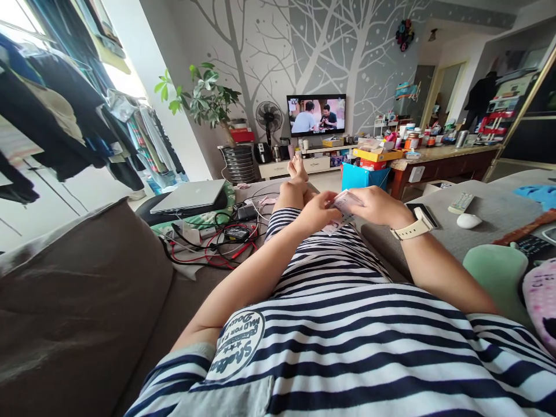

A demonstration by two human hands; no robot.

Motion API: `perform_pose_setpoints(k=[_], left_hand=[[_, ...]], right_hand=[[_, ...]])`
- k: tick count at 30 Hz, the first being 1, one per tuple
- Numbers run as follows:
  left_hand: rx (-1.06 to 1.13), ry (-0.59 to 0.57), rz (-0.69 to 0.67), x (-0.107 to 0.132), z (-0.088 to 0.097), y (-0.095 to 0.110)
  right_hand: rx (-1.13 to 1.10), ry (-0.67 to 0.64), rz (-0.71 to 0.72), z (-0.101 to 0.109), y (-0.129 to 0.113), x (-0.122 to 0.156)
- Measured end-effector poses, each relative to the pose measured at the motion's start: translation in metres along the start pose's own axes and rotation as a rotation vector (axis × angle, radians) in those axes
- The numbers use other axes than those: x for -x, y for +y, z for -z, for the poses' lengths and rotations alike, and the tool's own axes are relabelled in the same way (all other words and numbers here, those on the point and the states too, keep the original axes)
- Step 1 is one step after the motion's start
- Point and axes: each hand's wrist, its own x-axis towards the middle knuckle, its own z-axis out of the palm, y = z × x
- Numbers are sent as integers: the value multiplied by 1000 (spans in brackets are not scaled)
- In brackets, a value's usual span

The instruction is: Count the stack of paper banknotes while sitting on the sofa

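Note:
I lie back on a sofa in a striped shirt, legs stretched out ahead. Both hands meet over my lap around a small stack of paper notes (343, 201). My left hand (316, 213) pinches the stack's near left edge. My right hand (377, 207), with a white watch (414, 225) on its wrist, wraps around the stack from the right. Part of the stack hangs below the fingers; what is printed on it is too small to read.
A closed laptop (191, 196) and a tangle of red and black cables (217, 240) lie to my left. A remote (461, 202) and a white mouse (468, 220) sit on the grey cushion at right. A TV (316, 114), fan (269, 119) and cluttered table (438, 155) stand ahead.

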Motion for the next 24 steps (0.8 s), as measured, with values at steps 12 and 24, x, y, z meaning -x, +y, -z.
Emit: perform_pose_setpoints(k=[12, 24], left_hand=[[509, -131, 272, 20, -27, -28], [385, 125, 118, -9, -60, -23]], right_hand=[[-580, 97, -95, -12, -3, 12], [-833, 807, -353, -84, -7, 8]])
